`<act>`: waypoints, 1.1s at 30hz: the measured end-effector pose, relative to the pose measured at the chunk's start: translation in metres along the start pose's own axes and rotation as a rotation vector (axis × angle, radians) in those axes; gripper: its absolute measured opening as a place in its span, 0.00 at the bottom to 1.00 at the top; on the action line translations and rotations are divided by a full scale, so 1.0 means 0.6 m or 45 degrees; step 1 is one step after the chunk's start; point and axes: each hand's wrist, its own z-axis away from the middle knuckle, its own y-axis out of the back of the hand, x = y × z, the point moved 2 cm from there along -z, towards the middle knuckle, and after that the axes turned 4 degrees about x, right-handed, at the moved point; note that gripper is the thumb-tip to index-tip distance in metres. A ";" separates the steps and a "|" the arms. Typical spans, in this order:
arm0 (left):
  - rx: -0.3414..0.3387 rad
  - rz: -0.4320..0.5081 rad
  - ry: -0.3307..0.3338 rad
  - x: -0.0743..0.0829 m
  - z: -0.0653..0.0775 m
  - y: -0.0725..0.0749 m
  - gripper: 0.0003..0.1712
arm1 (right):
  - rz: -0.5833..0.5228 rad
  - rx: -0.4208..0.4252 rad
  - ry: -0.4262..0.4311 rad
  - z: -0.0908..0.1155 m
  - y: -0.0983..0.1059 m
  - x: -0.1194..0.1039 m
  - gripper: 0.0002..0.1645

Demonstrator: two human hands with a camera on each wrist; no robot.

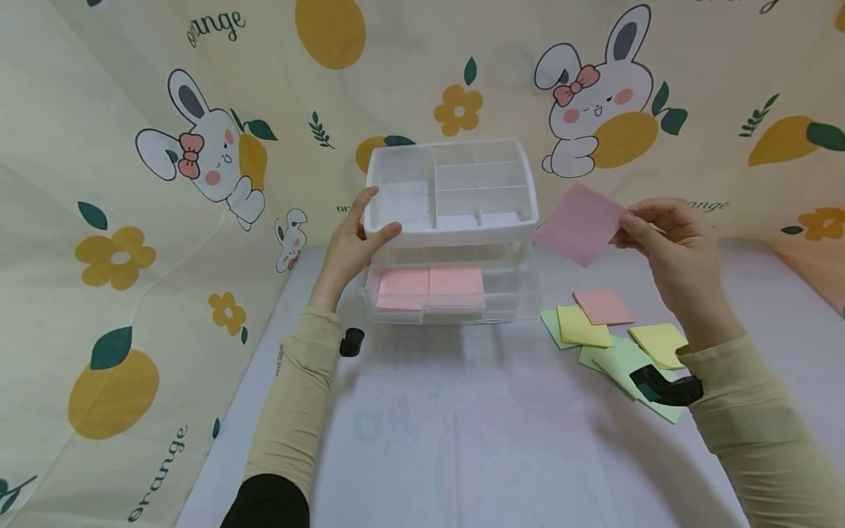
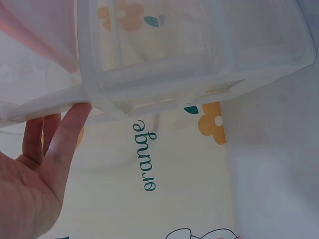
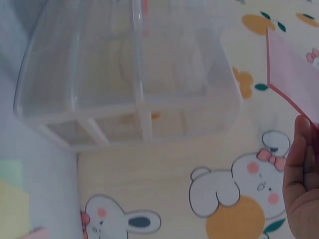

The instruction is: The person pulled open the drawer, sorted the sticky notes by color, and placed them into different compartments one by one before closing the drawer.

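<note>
A white plastic drawer box (image 1: pixel 455 238) with a divided top tray stands at the back of the table. My left hand (image 1: pixel 348 249) holds its left front corner, thumb on the top rim and fingers along the side. The left wrist view shows that hand (image 2: pixel 47 164) at the box's edge. Below the tray, a clear drawer (image 1: pixel 455 319) is pulled out, with two pink sticky note pads (image 1: pixel 455 286) side by side in it. To the right of the box, my right hand (image 1: pixel 686 257) pinches a pink sticky note pad (image 1: pixel 581 224) by one corner, raised above the table.
On the table (image 1: pixel 455 440) below my right hand lie a pink pad (image 1: pixel 604 306), yellow pads (image 1: pixel 584 326) and several overlapping green pads (image 1: pixel 623 359). Behind the box hangs a cream cloth (image 1: pixel 409 95) printed with rabbits and oranges.
</note>
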 end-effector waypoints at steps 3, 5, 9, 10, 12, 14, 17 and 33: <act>0.001 -0.002 -0.001 0.000 0.000 0.000 0.43 | 0.016 -0.006 -0.010 -0.004 -0.014 0.006 0.10; 0.004 0.002 -0.005 0.000 0.000 0.000 0.43 | 0.007 -0.025 -0.007 -0.006 -0.023 0.011 0.09; 0.013 0.015 -0.018 0.000 0.001 0.001 0.42 | -0.009 -0.072 0.002 -0.011 -0.044 0.024 0.08; 0.014 0.018 -0.019 0.000 0.002 0.002 0.42 | -0.001 -0.078 0.001 -0.012 -0.048 0.028 0.07; 0.014 0.023 -0.020 0.000 0.002 0.002 0.42 | 0.028 -0.091 -0.015 -0.013 -0.056 0.035 0.07; 0.011 0.025 -0.017 0.000 0.001 0.002 0.42 | 0.081 -0.104 -0.039 -0.014 -0.062 0.042 0.07; 0.009 0.026 -0.010 0.000 0.000 0.001 0.42 | 0.159 -0.139 -0.067 -0.015 -0.070 0.053 0.09; 0.006 0.012 0.007 -0.002 -0.001 0.001 0.43 | 0.689 -0.234 -0.188 -0.013 -0.089 0.086 0.13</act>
